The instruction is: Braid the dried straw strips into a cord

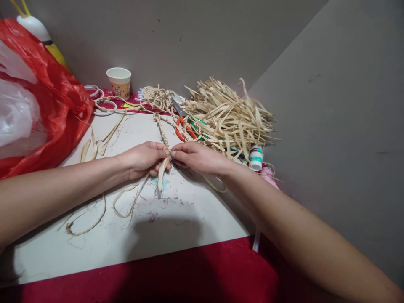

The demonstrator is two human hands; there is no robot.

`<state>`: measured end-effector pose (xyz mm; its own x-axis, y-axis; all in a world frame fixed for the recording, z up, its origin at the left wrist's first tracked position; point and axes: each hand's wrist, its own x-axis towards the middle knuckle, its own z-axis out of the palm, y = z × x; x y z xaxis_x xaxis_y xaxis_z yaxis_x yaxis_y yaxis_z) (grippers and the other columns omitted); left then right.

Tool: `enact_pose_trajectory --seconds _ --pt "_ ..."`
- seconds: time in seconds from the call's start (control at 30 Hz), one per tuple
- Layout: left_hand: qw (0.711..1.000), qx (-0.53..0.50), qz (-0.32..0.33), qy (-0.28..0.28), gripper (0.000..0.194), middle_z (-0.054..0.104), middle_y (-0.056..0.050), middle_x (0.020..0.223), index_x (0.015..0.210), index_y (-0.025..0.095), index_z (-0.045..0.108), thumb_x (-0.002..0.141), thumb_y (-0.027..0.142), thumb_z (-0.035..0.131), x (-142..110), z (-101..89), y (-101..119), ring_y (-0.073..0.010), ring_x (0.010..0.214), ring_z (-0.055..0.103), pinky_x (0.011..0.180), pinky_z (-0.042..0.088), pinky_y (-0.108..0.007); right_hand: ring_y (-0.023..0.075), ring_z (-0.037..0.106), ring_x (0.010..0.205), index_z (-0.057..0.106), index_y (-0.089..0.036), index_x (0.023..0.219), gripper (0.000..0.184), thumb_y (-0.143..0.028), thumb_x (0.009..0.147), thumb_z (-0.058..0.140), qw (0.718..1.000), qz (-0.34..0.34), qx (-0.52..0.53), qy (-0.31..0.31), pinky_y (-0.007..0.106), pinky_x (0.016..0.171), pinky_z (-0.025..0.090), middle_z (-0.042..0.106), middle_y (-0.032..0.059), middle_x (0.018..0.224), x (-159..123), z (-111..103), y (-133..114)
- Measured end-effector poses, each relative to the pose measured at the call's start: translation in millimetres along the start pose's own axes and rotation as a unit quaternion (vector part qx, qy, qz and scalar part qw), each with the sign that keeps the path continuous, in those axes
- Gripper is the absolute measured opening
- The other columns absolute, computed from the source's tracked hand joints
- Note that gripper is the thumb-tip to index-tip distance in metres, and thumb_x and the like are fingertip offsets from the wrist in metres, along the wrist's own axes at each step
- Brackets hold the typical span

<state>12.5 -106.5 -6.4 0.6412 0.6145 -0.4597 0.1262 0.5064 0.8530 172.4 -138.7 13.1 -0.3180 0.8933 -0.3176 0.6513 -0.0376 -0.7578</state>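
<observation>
Over the middle of the white board, my left hand (pixel 148 159) and my right hand (pixel 197 158) meet fingertip to fingertip. Both pinch the near end of a braided straw cord (pixel 162 134), which runs away from me toward the back of the board. A flat pale straw strip (pixel 162 173) hangs down from between the fingers, and thinner strands trail below the left hand. Just beyond my right hand lie scissors (pixel 185 128) with orange and green handles, partly covered by straw. The fingertips hide the exact join of the strands.
A big pile of dry straw (pixel 233 118) lies at the back right, with a white-and-green roll (pixel 256 158) beside it. At the back stands a paper cup (pixel 119 83) near white rings (pixel 105 107). A red plastic bag (pixel 63 105) fills the left. Loose strips lie on the white board (pixel 104 248).
</observation>
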Motion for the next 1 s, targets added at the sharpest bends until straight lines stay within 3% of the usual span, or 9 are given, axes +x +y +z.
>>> enact_pose_trajectory --seconds 0.2,0.47,0.73,1.0 --pt "1.0 0.001 -0.002 0.001 0.019 0.057 -0.002 0.053 0.063 0.014 0.049 0.082 0.01 0.046 0.0 0.3 0.7 -0.0028 0.033 0.036 0.032 0.02 -0.015 0.0037 0.032 0.038 0.051 -0.014 0.071 0.026 -0.023 0.092 0.038 0.993 0.028 0.101 -0.053 0.017 0.036 0.025 0.041 -0.0053 0.054 3.5 -1.3 8.8" --pt "1.0 0.021 -0.005 -0.018 0.019 0.056 -0.002 0.051 0.062 0.014 0.049 0.08 0.007 0.046 -1.2 -0.4 2.8 -0.0033 0.033 0.034 0.031 0.021 -0.016 0.0033 0.021 0.033 0.042 -0.017 0.063 0.022 -0.022 0.085 0.046 0.95 0.088 0.289 -0.082 0.015 0.029 0.014 0.033 -0.0073 0.047 10.5 1.1 16.7" --pt "0.996 0.084 0.016 -0.012 0.022 0.052 0.0 0.05 0.062 0.014 0.052 0.083 0.012 0.046 -1.6 -2.0 3.7 -0.0035 0.034 0.033 0.032 0.024 -0.017 0.0024 0.017 0.034 0.041 -0.017 0.062 0.023 -0.023 0.083 0.046 0.922 0.112 0.353 -0.118 0.013 0.029 0.013 0.028 -0.0085 0.048 10.6 1.8 16.6" --pt "0.976 0.21 0.059 0.003 0.02 0.043 0.004 0.04 0.062 0.016 0.056 0.081 0.017 0.05 -2.0 -5.8 6.9 -0.0048 0.032 0.033 0.035 0.024 -0.018 0.0023 0.013 0.034 0.029 -0.019 0.057 0.029 -0.021 0.078 0.048 0.912 0.13 0.376 -0.098 0.013 0.029 0.01 0.025 -0.0088 0.045 12.1 3.6 12.6"
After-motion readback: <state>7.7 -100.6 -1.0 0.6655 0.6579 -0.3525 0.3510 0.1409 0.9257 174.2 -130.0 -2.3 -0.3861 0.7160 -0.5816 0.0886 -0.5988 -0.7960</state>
